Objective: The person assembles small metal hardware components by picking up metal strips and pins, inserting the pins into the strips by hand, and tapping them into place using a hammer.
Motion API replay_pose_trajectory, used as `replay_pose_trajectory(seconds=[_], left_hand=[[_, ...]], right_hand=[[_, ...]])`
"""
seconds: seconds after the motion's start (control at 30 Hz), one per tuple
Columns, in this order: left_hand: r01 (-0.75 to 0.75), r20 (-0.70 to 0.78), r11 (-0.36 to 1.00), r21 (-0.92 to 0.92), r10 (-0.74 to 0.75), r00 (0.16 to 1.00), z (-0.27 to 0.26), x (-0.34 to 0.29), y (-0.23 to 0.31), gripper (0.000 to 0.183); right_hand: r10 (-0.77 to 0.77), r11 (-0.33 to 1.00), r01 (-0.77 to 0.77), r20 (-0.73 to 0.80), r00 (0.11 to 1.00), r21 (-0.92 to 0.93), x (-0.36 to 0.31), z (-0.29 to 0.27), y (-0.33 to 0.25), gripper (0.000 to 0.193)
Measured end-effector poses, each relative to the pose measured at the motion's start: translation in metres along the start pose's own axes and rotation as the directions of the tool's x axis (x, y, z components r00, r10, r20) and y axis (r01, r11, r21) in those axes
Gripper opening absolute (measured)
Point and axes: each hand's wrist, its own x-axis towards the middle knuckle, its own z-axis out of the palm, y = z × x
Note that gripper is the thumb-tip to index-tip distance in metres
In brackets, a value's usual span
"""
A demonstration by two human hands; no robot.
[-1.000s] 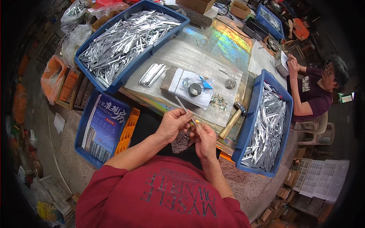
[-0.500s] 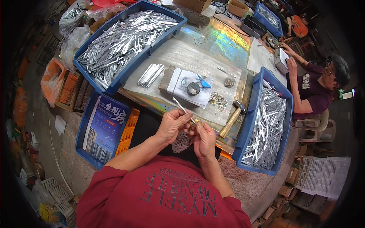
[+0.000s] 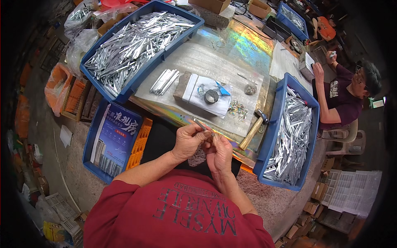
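Between my two hands is a slim metal strip (image 3: 200, 124), tilted with its free end pointing up and left. My left hand (image 3: 188, 141) pinches it near the middle with thumb and fingers. My right hand (image 3: 219, 154) is closed at its lower end, where the fingers hide the tip. Beyond my hands, a small round dark tin (image 3: 211, 96) sits on white papers (image 3: 196, 97) over a block. A neat row of silver strips (image 3: 164, 82) lies left of the block. Small thin bits (image 3: 237, 109) are heaped to the right of the papers.
A large blue bin (image 3: 120, 96) full of silver strips stands far left, another blue bin (image 3: 259, 167) at right. A hammer (image 3: 250, 134) lies by the right bin. At lower left is a blue tray (image 3: 86, 155) with a printed sheet. A co-worker (image 3: 343, 97) sits far right.
The strip has turned in my fingers; its bright face now looks darker and its free end sits slightly lower. The co-worker's one hand has lifted, holding something small.
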Motion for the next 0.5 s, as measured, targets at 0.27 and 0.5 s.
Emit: replay_pose_trajectory(seconds=[0.27, 0.5], left_hand=[[0.029, -0.014, 0.994, -0.104, -0.031, 0.999, 0.0002, 0.0012, -0.0019, 0.009], [0.051, -0.038, 0.989, -0.137, -0.057, 0.998, 0.0007, 0.0059, 0.0019, 0.008]], right_hand=[[-0.008, 1.0, 0.007, 0.007, 1.0, 0.02, -0.0022, 0.0056, -0.0018, 0.021], [-0.003, 1.0, 0.003, -0.02, 1.0, 0.002, -0.0006, 0.0093, -0.005, 0.008]])
